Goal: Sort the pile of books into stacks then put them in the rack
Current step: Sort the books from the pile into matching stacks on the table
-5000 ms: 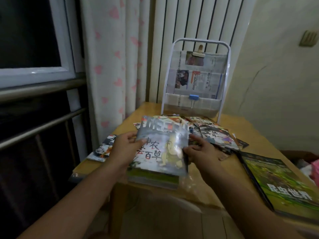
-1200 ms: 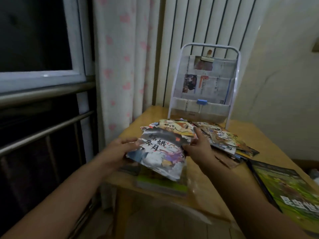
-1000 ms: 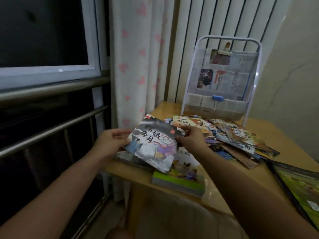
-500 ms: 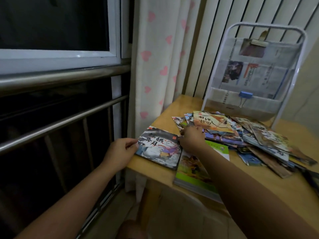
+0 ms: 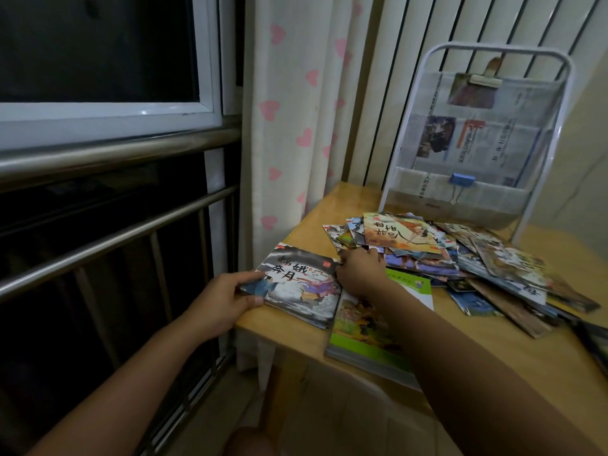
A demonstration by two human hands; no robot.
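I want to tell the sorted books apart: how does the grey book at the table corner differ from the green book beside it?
The grey book has a dark, cloudy cover; the green book is bright with a lime band. The grey book looks smaller. The left hand holds the grey book; the forearm crosses the green book. Both lie flat, each topping a stack.

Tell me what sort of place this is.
Probably a room in a home: a heart-print curtain hangs beside a barred window, and a small wooden table against the wall holds children's picture books and a newspaper-lined rack.
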